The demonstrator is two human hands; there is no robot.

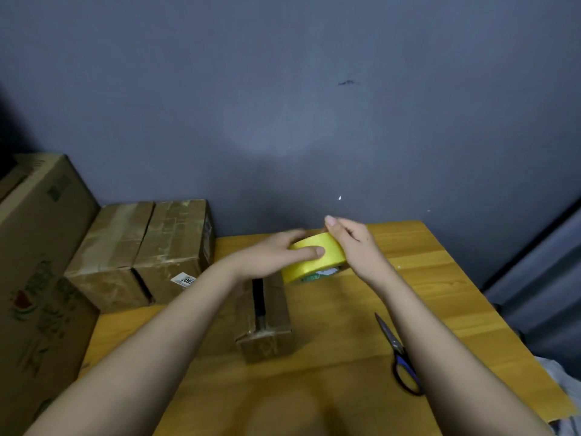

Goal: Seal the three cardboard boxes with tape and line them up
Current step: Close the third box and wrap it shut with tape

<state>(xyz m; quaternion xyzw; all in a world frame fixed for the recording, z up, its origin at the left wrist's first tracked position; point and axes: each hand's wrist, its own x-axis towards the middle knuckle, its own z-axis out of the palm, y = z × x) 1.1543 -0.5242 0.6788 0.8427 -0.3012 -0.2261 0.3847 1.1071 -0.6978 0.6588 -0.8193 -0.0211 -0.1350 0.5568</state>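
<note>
At the frame's centre both hands lift the yellow tape roll (314, 258) just above the small box (265, 316), whose top seam gapes unsealed. The left hand (276, 254) has its grip clenched on the roll to steady it; the right hand (352, 243) pinches its rim, probably hunting the loose end. Two boxes (147, 250) sit side by side left of centre, apparently taped already. Scissors (399, 354) wait on the worktop (440, 278), lower right.

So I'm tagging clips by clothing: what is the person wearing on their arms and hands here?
Nothing that shows. The left hand and the right hand are bare: no gloves, and no rings, watch or bracelet that I can make out. Both forearms are uncovered right down to the bottom edge of the picture, so no sleeve or cuff comes into view. Anything worn higher up the arms lies outside the frame.
</note>
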